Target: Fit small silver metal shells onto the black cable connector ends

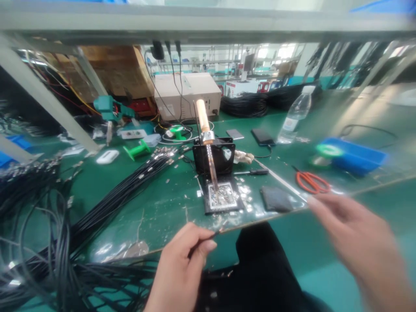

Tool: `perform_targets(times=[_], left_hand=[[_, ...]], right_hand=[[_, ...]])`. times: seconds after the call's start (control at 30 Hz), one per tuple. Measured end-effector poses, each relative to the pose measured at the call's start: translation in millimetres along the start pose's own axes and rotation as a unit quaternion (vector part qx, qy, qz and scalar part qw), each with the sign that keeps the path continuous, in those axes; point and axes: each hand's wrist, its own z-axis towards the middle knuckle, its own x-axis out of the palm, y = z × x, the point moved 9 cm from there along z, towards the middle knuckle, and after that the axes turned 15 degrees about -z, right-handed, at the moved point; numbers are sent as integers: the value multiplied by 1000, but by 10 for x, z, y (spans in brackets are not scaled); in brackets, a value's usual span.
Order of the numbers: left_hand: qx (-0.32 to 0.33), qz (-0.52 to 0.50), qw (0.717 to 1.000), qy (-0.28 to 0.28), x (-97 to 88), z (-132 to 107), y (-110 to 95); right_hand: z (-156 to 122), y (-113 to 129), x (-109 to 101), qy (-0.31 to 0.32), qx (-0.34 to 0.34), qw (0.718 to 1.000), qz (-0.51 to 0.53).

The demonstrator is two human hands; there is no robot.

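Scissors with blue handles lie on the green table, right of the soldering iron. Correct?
No. The head view shows the metal scissors have red handles, not blue; they lie on the green table, right of the wooden-handled soldering iron.

Bottle label (290, 124): a white band was there, but the print was far too blurred to read.
Beige box (191, 93): pale front, no letters or numbers came through.
Cable (215, 233) pinched in the left hand (182, 264): plain black, no marking could be made out.
Readable text on the desk (156, 203): none.
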Motion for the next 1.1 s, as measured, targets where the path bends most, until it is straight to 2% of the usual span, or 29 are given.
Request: perform_targets(times=[0.07,0.13,0.2,0.3,0.43,0.53,0.73,0.97,1.1], left_hand=[[8,19,1000,13,28,30,-29],[22,40,999,22,48,59,-81],[34,58,997,25,61,81,-135],[49,79,995,33,83,86,-198],[63,85,993,51,110,44,-214],[54,83,994,48,99,30,-179],[33,54,998,-6,64,109,-179],[78,46,996,-19,109,214,-253],[100,57,993,-21,99,251,-269]], right_hand=[[-243,99,72,39,-41,998,34],[-545,329,310,145,-110,980,81],[-839,591,564,257,-169,942,131],[-985,829,723,298,-173,918,197],[-1027,1046,829,344,-198,893,213],[-1042,1120,864,348,-221,888,205],[-1008,1163,877,286,-231,907,204],[-945,1235,923,257,-243,916,190],[-935,1289,926,236,-274,916,172]])
